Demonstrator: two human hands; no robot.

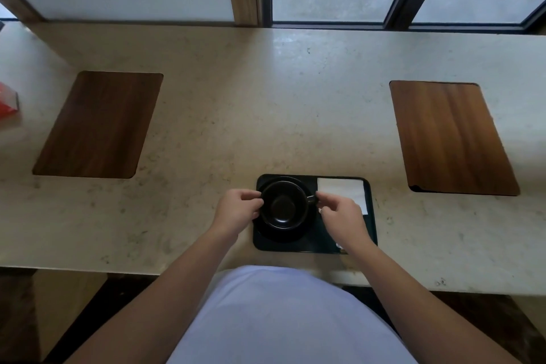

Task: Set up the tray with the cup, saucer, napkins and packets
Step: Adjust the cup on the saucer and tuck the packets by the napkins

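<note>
A small black tray (370,224) lies on the counter near its front edge. On the tray's left half a black cup (283,205) stands on a black saucer (283,236). My left hand (237,208) grips the cup's left rim with curled fingers. My right hand (344,219) pinches the cup's handle on the right. A white napkin (341,189) lies flat in the tray's far right corner, partly under my right hand. Something small and pale shows under my right wrist at the tray's near right; I cannot tell what it is.
Two dark wooden placemats lie on the beige stone counter (236,115), one at the left (97,124) and one at the right (449,136). A red box (8,102) sits at the far left edge. Windows run along the back.
</note>
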